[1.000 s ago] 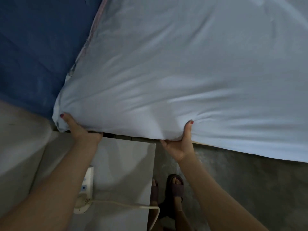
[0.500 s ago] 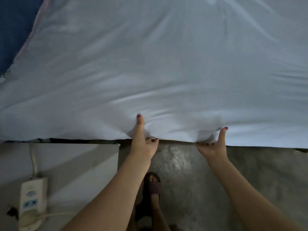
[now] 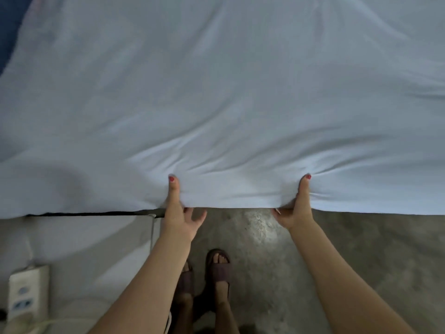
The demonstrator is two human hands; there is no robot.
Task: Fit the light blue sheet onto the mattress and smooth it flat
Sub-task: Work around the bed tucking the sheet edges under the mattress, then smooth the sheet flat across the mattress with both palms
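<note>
Currently the light blue sheet (image 3: 228, 92) covers the mattress across the far part of the scene, its near edge hanging over the side above the concrete floor (image 3: 361, 261). Both hands pinch that edge: the left hand (image 3: 179, 213) and the right hand (image 3: 295, 210) each press a thumb on top, fingers curled underneath. Creases fan out between them; a power strip (image 3: 26, 295) lies near left.

Soft matt cloth sheet (image 3: 216, 92); rough, mottled concrete floor (image 3: 361, 249).
</note>
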